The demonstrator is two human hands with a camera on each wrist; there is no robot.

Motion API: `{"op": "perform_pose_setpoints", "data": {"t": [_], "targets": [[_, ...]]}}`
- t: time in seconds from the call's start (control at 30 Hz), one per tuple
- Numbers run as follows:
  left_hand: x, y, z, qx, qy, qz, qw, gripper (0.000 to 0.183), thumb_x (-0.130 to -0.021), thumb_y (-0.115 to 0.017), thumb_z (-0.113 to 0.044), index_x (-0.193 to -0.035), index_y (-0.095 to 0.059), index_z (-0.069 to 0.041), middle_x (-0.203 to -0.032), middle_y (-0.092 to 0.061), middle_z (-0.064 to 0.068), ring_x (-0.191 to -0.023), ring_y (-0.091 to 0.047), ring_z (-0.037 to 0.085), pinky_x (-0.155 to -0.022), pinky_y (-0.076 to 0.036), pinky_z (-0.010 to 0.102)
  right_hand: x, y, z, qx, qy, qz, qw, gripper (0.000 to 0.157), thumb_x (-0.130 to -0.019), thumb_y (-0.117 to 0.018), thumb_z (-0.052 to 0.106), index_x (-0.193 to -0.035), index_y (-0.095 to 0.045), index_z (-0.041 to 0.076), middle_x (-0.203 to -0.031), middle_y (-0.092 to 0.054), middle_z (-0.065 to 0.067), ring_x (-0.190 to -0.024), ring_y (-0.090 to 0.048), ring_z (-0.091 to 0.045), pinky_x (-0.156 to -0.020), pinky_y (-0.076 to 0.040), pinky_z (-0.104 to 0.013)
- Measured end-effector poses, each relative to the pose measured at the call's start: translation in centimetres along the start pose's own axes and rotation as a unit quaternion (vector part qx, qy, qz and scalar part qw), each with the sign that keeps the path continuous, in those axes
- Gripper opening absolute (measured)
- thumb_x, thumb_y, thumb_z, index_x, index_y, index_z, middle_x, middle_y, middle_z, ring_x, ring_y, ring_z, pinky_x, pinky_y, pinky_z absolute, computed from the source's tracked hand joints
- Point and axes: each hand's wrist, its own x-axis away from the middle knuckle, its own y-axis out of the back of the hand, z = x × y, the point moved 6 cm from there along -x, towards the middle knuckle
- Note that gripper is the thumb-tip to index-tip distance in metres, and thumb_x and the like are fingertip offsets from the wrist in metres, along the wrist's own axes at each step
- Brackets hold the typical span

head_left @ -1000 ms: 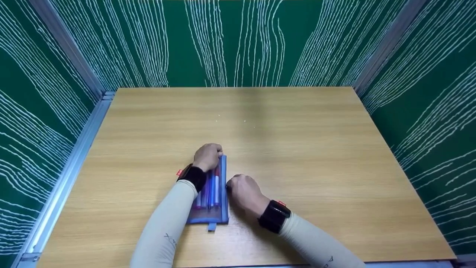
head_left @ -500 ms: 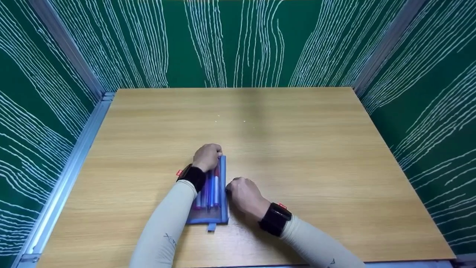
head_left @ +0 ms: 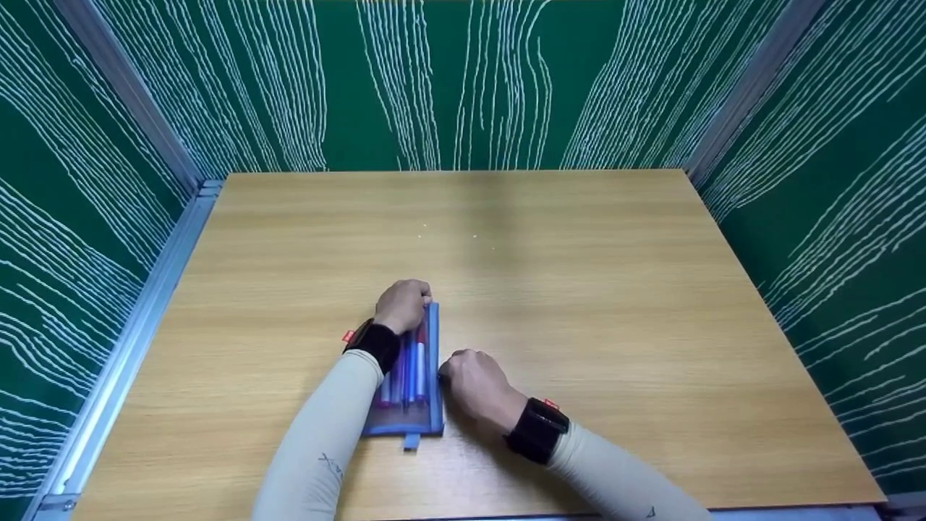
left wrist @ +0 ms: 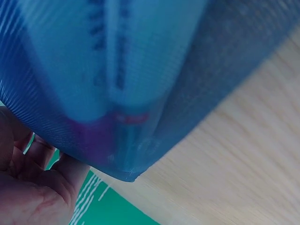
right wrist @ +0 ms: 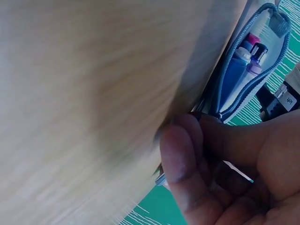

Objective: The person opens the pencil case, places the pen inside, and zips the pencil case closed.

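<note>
A blue mesh pencil case point(head_left: 394, 420) lies on the table, with several pens and markers point(head_left: 411, 373) showing through it. My left hand point(head_left: 402, 304) holds its far end; in the left wrist view the thumb and fingers of that hand point(left wrist: 42, 187) are at the corner of the mesh. Along the right side runs the zipper point(head_left: 435, 362), where my right hand point(head_left: 477, 387) pinches something small, probably the zipper pull, hidden by the fingers. In the right wrist view a stretch of the zipper gapes, and capped pens point(right wrist: 243, 63) show inside.
The wooden table point(head_left: 579, 289) carries a few tiny white specks point(head_left: 425, 226) near its middle. Green panels point(head_left: 506, 87) with white wavy lines stand at the back and both sides. A metal rail point(head_left: 130, 325) borders the left edge.
My right hand has slid slightly toward me along the zipper side. The left hand and the pencil case stay nearly still.
</note>
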Motion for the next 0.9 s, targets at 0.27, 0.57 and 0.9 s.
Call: {"op": "perform_pose_setpoints", "data": {"t": [0.27,0.57,0.9], "targets": [[0.14,0.15,-0.03,0.000,0.000,-0.008,1.0000,0.011,-0.095,-0.068,-0.013,-0.086,-0.072,-0.007,-0.091,-0.072,0.012,-0.089,-0.068,0.033,-0.078,-0.055,0.048,0.17,0.13,0.19,0.016,0.014,-0.001,1.000,0.029,-0.069,-0.054,-0.011,-0.062,-0.066,0.014,-0.065,-0.066,-0.002,-0.057,-0.065,-0.021,-0.052,-0.054,-0.036],[-0.13,-0.16,0.28,0.007,0.015,0.004,0.9999,0.013,-0.097,-0.067,-0.015,-0.087,-0.072,-0.009,-0.094,-0.072,0.012,-0.092,-0.067,0.032,-0.081,-0.054,0.047,0.34,0.23,0.37,0.007,0.031,0.014,0.999,0.031,-0.069,-0.054,-0.012,-0.061,-0.066,0.015,-0.066,-0.066,-0.002,-0.058,-0.064,-0.019,-0.052,-0.053,-0.034],[0.07,0.14,0.03,0.007,0.013,0.003,0.9999,0.013,-0.097,-0.067,-0.014,-0.086,-0.072,-0.009,-0.093,-0.071,0.012,-0.090,-0.066,0.032,-0.078,-0.054,0.047,0.68,0.35,0.90,0.020,0.055,0.028,0.998,0.030,-0.068,-0.054,-0.013,-0.058,-0.058,0.014,-0.064,-0.064,-0.001,-0.056,-0.061,-0.018,-0.051,-0.052,-0.033]]}}
